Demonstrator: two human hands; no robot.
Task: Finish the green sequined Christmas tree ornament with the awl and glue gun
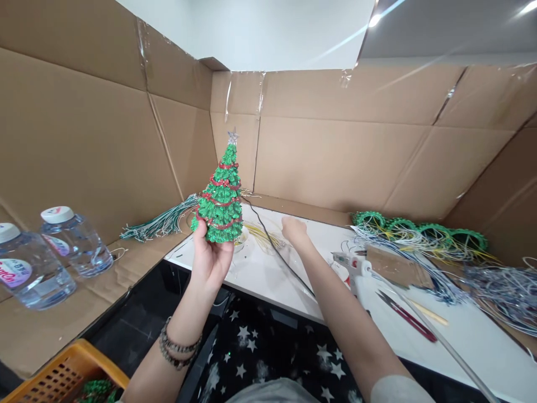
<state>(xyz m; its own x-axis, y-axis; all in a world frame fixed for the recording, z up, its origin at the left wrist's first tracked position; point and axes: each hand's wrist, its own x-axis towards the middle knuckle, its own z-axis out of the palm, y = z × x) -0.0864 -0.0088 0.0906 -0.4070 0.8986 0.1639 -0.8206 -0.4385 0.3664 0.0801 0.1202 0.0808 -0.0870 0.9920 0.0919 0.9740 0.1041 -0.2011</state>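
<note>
My left hand (212, 258) is closed around the base of a small green Christmas tree figurine (221, 198), holding it upright above the table. Red garlands wind round the tree, and a clear star (232, 136) tops it. My right hand (295, 230) is curled over the white table to the right of the tree; its fingertips are hidden, so what it grips cannot be made out. Thin yellow wires (262, 236) and a black cable (274, 249) lie between the two hands. Behind the tree, a small bowl (240, 242) is partly covered.
At right lie a white glue gun (354, 268), red-handled tweezers (409, 318), a wooden stick (428, 312), cardboard (398, 266), green rings (432, 232) with wires and grey wire bundles (499, 291). Bottles (75, 240), green-white wires (165, 221) and an orange basket (54, 378) are left. Cardboard walls (327, 151) surround the table.
</note>
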